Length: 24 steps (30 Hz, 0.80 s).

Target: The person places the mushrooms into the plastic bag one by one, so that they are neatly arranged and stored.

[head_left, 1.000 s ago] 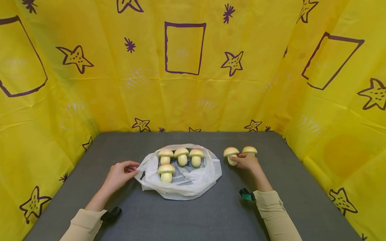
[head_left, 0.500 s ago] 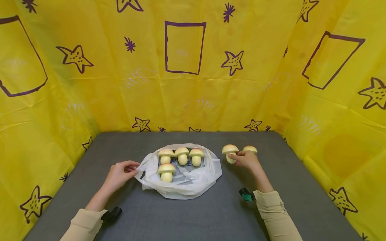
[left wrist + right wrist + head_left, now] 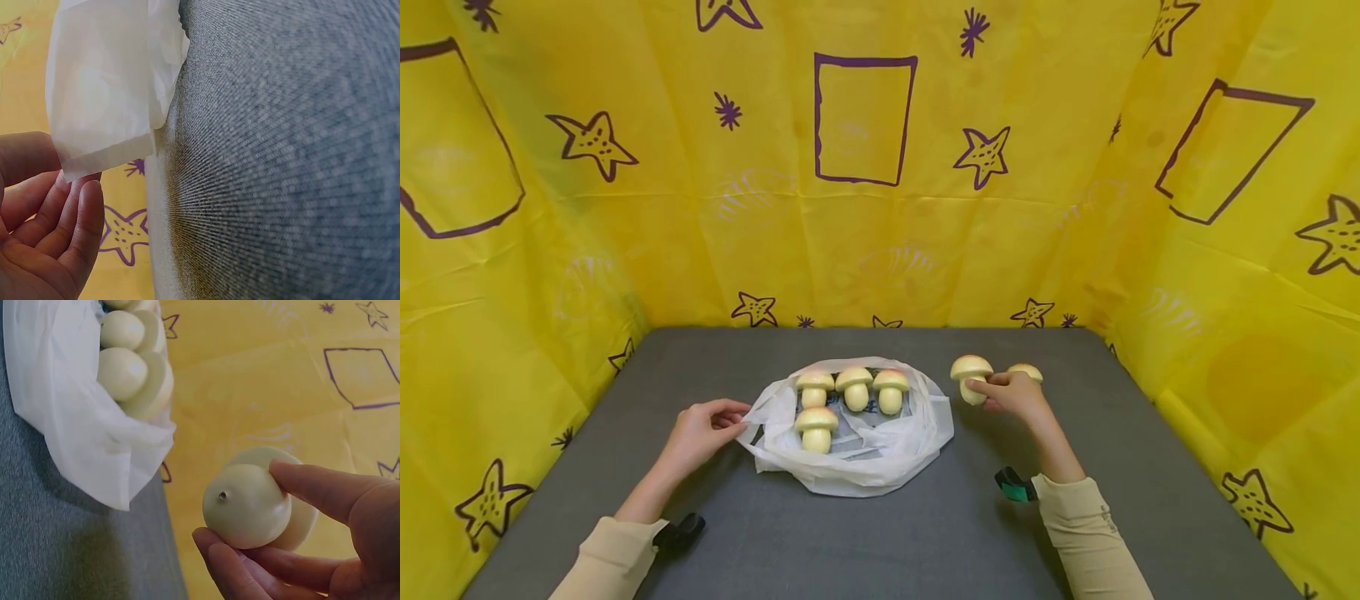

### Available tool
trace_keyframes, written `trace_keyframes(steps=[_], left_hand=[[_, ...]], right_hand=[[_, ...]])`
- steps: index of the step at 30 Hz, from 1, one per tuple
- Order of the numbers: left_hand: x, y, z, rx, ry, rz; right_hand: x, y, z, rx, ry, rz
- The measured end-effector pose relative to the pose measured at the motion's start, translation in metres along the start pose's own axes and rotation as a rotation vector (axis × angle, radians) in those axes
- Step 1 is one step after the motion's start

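Note:
A white plastic bag [image 3: 872,475] lies with its mouth spread wide, and several cream toy mushrooms [image 3: 816,429] with reddish-tinged caps sit inside it. My left hand [image 3: 700,433] pinches the bag's left edge between thumb and fingers; the left wrist view shows the thin white plastic [image 3: 103,87] at the fingertips. To the right of the bag, my right hand [image 3: 1018,398] grips a toy mushroom [image 3: 972,367] by its stem. In the right wrist view this mushroom [image 3: 247,506] shows its stem end with a small dark hole. Another mushroom [image 3: 1027,371] stands behind the right hand, partly hidden by it.
The dark grey table [image 3: 880,550] is enclosed by yellow cloth walls [image 3: 880,250] with purple stars and frames drawn on them. A black strap mount [image 3: 679,533] is on the left wrist, and a black and green one [image 3: 1015,485] on the right.
My right hand has raised the mushroom slightly and brought it a little left towards the bag. The left hand keeps its hold on the bag edge.

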<state>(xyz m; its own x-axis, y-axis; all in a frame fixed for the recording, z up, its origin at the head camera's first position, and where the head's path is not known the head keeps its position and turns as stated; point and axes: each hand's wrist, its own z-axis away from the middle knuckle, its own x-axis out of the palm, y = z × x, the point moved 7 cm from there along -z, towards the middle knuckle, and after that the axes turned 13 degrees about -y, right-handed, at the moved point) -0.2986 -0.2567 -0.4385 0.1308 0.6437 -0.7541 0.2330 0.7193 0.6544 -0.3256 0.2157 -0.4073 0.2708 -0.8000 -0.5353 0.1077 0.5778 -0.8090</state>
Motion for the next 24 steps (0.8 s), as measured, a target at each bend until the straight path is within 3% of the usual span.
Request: trace_keyframes(steps=[14,19,24], left_hand=[[0.0,0.0,0.0,0.013,0.011,-0.005],[0.0,0.0,0.001,0.02,0.012,0.0],[0.001,-0.002,0.001,0.017,0.013,0.006]], right_hand=[[0.012,-0.014,0.006,-0.068,-0.026,-0.036],[0.015,-0.023,0.01,-0.134,-0.04,-0.051],[0.019,-0.026,0.007,-0.129,-0.043,-0.044]])
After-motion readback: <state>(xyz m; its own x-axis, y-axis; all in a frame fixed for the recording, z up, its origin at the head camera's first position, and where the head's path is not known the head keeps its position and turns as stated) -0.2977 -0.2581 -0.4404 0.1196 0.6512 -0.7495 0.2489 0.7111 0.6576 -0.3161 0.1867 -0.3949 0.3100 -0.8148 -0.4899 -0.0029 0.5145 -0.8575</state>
